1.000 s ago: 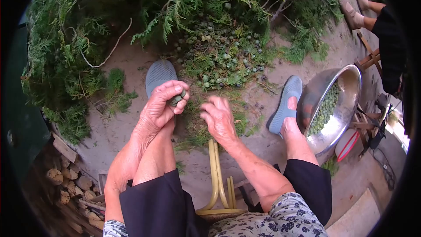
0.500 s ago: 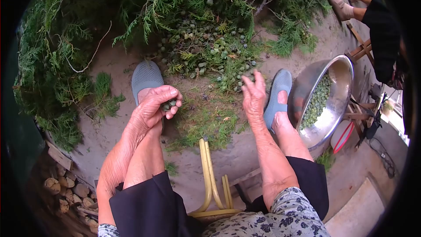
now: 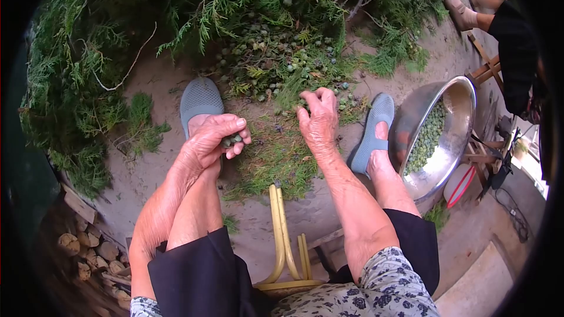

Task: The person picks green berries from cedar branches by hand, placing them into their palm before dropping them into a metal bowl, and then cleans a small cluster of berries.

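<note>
My left hand [image 3: 218, 140] is curled closed around a few small green cones [image 3: 232, 140], its wrist resting by my left knee above the left shoe. My right hand [image 3: 320, 117] reaches down to the near edge of a pile of green cones and leafy bits [image 3: 276, 73]. Its fingers are bent but apart, with the fingertips over the litter beside a green conifer sprig [image 3: 292, 89]. Loose green needles [image 3: 276, 164] lie scattered on the ground between my feet.
To the right of my right shoe [image 3: 376, 132], a tilted metal basin [image 3: 432, 185] holds many green cones. Cut conifer branches [image 3: 117, 12] heap up ahead and left. Yellow chair tubing [image 3: 277, 229] stands between my legs. Another person's feet [image 3: 461, 12] show at upper right; firewood [image 3: 88, 252] lies lower left.
My right hand has moved left and its fingers have bent down toward the pile's near edge. The left hand keeps its hold on the cones, almost still.
</note>
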Demonstrator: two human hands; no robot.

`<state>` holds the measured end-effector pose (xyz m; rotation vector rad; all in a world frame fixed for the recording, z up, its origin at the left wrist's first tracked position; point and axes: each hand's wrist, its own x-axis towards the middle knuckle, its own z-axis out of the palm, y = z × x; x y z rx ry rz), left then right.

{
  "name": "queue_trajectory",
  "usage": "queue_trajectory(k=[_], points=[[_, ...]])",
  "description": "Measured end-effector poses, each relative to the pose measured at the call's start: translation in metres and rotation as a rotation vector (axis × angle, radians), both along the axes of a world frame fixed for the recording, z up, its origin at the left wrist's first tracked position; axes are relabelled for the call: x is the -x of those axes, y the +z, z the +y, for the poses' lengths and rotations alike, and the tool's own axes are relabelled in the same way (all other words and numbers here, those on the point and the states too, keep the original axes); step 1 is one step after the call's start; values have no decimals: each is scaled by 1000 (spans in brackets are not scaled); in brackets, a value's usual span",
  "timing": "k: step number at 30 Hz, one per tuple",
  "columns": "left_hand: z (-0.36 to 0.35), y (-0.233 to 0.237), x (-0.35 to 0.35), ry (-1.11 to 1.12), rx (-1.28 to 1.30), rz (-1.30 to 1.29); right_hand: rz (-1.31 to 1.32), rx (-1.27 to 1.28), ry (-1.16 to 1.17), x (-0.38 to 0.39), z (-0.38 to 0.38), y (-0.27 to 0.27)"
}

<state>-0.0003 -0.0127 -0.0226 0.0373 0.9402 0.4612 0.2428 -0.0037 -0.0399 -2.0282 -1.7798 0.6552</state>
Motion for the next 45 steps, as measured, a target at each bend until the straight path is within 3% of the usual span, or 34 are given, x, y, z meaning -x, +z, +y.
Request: queue_trajectory(k=[4, 6, 7, 8, 10, 14, 23, 31, 36, 38, 40, 42, 43, 45], points=[[-1, -2, 3, -15, 3, 14, -74, -121, -17, -6, 1, -6], [-3, -3, 5, -23, 15, 19, 398, -15, -359, -14, 5, -1], [-4, -2, 5, 20, 16, 1, 703, 260, -538, -19, 9, 20], [-2, 1, 6, 58, 13, -14, 703, 248, -540, -24, 9, 23], [3, 11, 8, 85, -36, -19, 1170, 289, -590, -32, 12, 31], [20, 51, 5, 174, -145, -9, 1370, 252, -627, -24, 30, 76], [74, 217, -35, -50, -443, 204, 1413, 72, -352, 11, 48, 225], [54, 364, -69, -151, -785, 217, 1294, -127, -209, 17, 35, 358], [33, 385, -95, -3, -800, 165, 1310, -179, -178, 2, 23, 392], [30, 381, -108, 69, -753, 141, 1507, -152, -269, -1, 21, 394], [27, 371, -118, 206, -622, -126, 1561, -132, -265, -14, 15, 391], [28, 368, -126, 254, -552, -254, 1872, -64, -250, -25, 17, 385], [27, 370, -130, 288, -562, -235, 1696, -174, -393, -24, 17, 385], [29, 372, -136, 355, -574, -230, 1615, -193, -412, -24, 14, 395]])
